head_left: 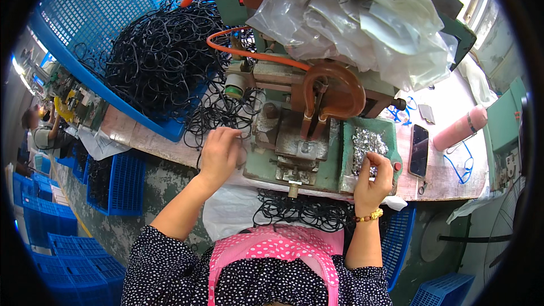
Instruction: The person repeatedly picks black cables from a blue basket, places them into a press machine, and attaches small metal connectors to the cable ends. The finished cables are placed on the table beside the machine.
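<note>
My left hand [220, 153] rests at the left edge of a green bench press [294, 136], its fingers pinched on a thin black elastic loop [245, 136] from the loose loops beside it. My right hand [374, 178] is over a green tray of small silver metal clips [367, 143], with thumb and fingers closed on one clip. A brown C-shaped press arm [334, 88] stands between the two hands. Finished black loops [300, 211] lie in a heap on white cloth just below the machine.
A blue plastic crate [90, 17] piled with black elastic loops [164, 56] sits at upper left. An orange hose [249, 54] and crumpled clear plastic bags [362, 17] top the machine. A black phone [419, 150] and pink bottle [459, 127] lie right. Blue crates [113, 184] stand on the floor; another person [42, 133] sits far left.
</note>
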The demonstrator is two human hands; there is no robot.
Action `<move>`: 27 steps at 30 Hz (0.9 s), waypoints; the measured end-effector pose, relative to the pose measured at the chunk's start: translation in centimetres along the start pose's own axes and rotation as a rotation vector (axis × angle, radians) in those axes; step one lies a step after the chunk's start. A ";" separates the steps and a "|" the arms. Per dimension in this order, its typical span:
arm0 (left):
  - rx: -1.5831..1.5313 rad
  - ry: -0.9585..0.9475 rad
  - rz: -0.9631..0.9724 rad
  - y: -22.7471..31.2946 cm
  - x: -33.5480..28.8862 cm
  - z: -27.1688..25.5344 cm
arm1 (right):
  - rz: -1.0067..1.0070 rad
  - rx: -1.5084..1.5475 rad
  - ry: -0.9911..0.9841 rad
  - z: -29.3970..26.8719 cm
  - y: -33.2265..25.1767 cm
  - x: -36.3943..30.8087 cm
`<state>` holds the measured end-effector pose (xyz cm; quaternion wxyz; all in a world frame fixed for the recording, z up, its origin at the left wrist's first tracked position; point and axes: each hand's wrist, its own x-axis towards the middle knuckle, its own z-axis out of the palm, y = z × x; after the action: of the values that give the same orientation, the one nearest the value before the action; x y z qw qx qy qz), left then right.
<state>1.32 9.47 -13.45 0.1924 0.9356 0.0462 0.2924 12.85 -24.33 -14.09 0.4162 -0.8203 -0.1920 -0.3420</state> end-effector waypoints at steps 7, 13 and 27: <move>0.117 -0.091 -0.015 -0.7 -0.4 0.4 | -0.020 0.012 0.006 -0.1 -0.3 0.2; 0.124 -0.122 -0.024 -0.9 -0.9 0.9 | -0.035 0.014 0.005 -0.1 -0.5 0.4; 0.166 -0.081 0.012 -0.8 -2.6 2.0 | -0.053 0.039 0.016 -0.1 -0.6 0.5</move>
<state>0.36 9.05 -16.68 0.1141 0.9597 0.0569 0.2506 12.82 -24.05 -13.40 0.4245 -0.8039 -0.2172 -0.3555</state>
